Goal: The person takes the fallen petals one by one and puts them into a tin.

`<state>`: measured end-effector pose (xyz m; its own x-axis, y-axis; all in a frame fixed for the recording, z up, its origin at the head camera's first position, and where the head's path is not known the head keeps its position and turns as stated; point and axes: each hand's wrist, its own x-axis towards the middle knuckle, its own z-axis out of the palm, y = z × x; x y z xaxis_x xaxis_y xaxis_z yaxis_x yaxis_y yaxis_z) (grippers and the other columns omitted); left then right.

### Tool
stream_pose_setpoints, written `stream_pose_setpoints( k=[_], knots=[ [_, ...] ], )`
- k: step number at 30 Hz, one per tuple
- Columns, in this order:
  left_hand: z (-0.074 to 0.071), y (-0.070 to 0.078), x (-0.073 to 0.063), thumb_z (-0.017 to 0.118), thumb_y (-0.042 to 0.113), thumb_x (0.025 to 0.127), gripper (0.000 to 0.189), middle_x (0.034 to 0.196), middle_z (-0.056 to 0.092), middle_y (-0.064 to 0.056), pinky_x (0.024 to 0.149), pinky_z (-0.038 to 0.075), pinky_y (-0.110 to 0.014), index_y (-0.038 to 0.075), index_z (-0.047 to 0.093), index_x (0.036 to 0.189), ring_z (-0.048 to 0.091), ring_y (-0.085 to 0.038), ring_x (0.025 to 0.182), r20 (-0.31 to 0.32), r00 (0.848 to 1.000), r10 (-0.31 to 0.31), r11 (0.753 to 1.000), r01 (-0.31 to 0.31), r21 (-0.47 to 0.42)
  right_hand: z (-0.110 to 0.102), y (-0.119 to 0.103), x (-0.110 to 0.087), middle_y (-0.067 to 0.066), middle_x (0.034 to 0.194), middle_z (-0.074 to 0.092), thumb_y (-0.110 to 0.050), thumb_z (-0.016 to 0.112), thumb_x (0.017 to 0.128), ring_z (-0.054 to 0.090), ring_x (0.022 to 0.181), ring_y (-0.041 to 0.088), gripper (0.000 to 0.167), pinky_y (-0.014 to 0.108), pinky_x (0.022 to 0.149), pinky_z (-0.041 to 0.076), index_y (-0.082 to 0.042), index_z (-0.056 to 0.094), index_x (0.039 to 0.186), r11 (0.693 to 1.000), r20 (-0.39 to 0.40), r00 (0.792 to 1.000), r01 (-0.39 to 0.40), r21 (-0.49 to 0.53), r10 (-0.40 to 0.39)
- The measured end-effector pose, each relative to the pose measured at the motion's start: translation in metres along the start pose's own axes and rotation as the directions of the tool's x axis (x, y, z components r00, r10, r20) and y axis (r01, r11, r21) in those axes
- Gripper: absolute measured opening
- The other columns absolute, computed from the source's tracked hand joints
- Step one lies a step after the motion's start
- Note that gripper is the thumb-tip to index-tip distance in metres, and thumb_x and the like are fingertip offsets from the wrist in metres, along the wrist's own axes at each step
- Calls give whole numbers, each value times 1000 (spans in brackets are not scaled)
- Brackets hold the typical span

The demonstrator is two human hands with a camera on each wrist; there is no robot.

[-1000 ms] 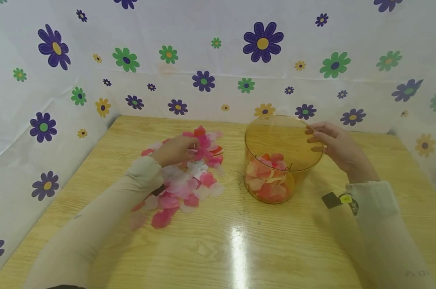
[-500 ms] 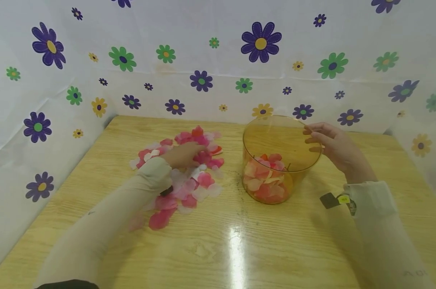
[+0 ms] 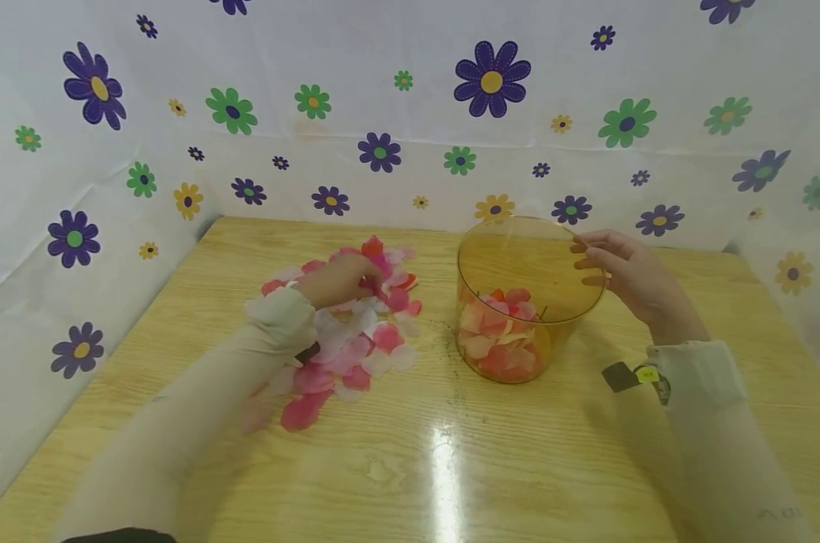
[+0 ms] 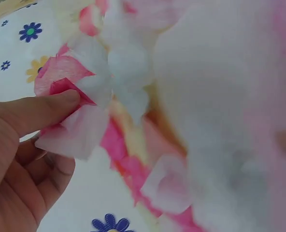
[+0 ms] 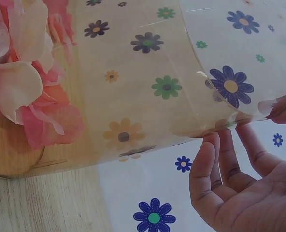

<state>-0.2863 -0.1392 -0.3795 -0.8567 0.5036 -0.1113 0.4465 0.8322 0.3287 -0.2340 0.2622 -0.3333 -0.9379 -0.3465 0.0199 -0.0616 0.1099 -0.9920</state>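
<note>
My left hand (image 3: 342,279) is over a loose pile of artificial flower petals (image 3: 338,351) in pink, white and red. In the left wrist view, its thumb and fingers pinch a small bunch of petals (image 4: 85,128). To the right stands a see-through amber tub (image 3: 532,260), upright on the table. Pink and peach petals (image 3: 508,339) lie in its bottom, and more of these petals (image 5: 32,82) show through its wall. At the tub's right rim, my right hand (image 3: 643,283) holds the edge. Its fingertips (image 5: 210,140) meet the outer wall, and one finger goes over the rim.
The wooden table (image 3: 382,467) runs back to a white cloth (image 3: 274,60) printed with flowers, which hangs behind and at both sides. Dark specks (image 3: 459,377) lie between the pile and the tub. A black tag (image 3: 620,377) hangs at my right wrist.
My left hand reached right into the pile's far part, then drew back a little with its fingers closed on petals. My right hand and the tub have stayed in place.
</note>
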Motion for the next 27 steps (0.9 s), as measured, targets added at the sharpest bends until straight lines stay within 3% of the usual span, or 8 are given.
stream_pose_setpoints(
  k=[4,9,19,24,27],
  knots=[
    [-25,-7,-14,64,7,88,11,93,70,-9,87,52,-36,5,71,96,62,-24,87,30,990,136,991,-135,-22,0,0,0,-13,109,56,-22,48,98,53,96,6,14,17,79,49,-25,58,107,1000,-6,1000,-7,-3,7],
    [-27,-1,-16,66,8,86,11,91,71,-5,86,53,-34,9,74,93,62,-19,85,-25,996,80,996,-79,40,0,0,-1,-13,109,55,-23,48,98,52,97,6,14,17,79,48,-25,57,108,1000,-7,1000,-13,-4,13],
    [-38,0,-19,64,6,87,13,94,71,-9,86,53,-36,5,72,96,63,-22,87,-30,996,85,995,-83,50,-1,1,1,-13,111,55,-22,47,99,52,98,6,15,17,80,49,-24,57,109,1000,1,1000,-10,-11,10],
    [-56,17,-21,63,5,88,14,96,71,-9,86,54,-36,5,71,99,65,-21,89,-82,993,87,996,-86,16,-1,0,1,-13,110,55,-23,47,99,52,97,6,15,17,80,49,-23,56,110,1000,-1,1000,-14,-9,14],
    [-66,34,-17,63,7,88,13,95,71,-6,82,55,-32,8,72,97,64,-19,85,-127,984,127,991,-132,-31,-2,0,1,-13,110,55,-23,47,99,52,97,6,15,17,80,49,-24,57,109,1000,0,1000,-12,-8,12]
  ],
)
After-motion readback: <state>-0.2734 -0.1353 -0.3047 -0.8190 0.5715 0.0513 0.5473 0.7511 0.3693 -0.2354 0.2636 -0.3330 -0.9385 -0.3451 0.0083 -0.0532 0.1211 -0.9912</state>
